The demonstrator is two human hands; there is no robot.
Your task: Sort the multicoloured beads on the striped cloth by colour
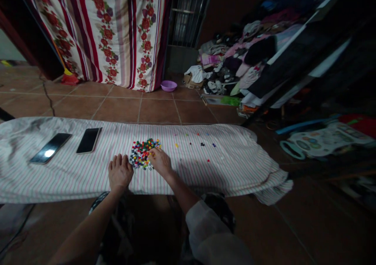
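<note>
A pile of small coloured beads or blocks (141, 151) lies on the striped cloth; their exact kind is too small to make out. My right hand (161, 162) reaches into the pile's right side, thumb and fingertips pinched together among the pieces. What they hold, if anything, cannot be made out. Flat on the cloth just left of the pile rests my left hand (120, 173), its fingers stretched out and holding nothing. Right of the pile sit small sorted bits, among them a yellow cluster (176, 145), a black cluster (202, 144), a dark blue cluster (214, 145) and a red piece (208, 160).
Two phones (51, 149) (88, 140) lie at the left of the cloth-covered surface (235, 171). Beyond it are a floral curtain (123, 33), a purple basin (169, 86) and a heap of clothes (232, 61). A plastic panel (317, 139) stands at the right.
</note>
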